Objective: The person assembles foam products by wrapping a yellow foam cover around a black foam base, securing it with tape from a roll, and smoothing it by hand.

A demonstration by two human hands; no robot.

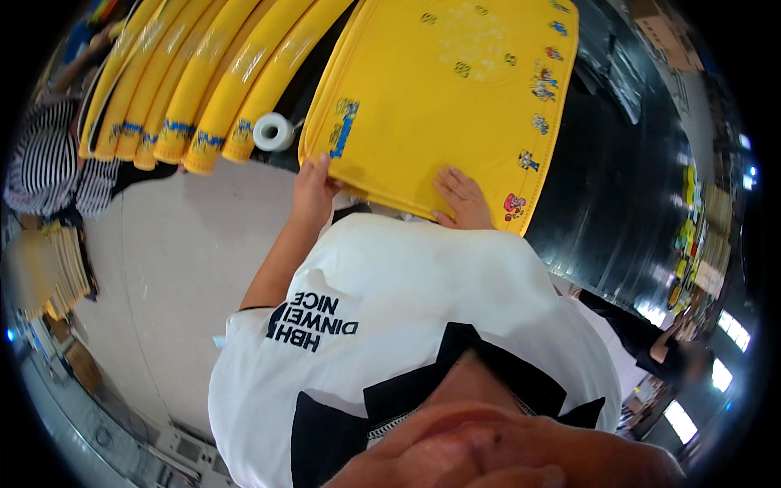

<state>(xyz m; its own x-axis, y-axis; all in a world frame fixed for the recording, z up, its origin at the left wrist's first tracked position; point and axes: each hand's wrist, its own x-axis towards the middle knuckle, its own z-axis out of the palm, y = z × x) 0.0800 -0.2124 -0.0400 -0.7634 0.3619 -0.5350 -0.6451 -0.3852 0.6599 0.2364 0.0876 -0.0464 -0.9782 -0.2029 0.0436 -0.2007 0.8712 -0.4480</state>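
Observation:
A yellow sheet-like mat [431, 106] with small cartoon prints along its sides lies flat in front of me, on top of at least one more yellow layer. At its near left corner my left hand [313, 193] is closed on the edge, thumb side up; some of its fingers are hidden. My right hand [464, 198] rests palm down on the mat's near edge, fingers stretched out, holding nothing. Just left of the mat stands a roll of clear tape [259, 132].
Several rolled yellow mats [211, 98] lie side by side at the far left. The dark, shiny tabletop [606, 187] extends to the right. A person in stripes [45, 154] is at the left, another in dark clothes [643, 346] at the right. Cardboard boxes [663, 32] stand far right.

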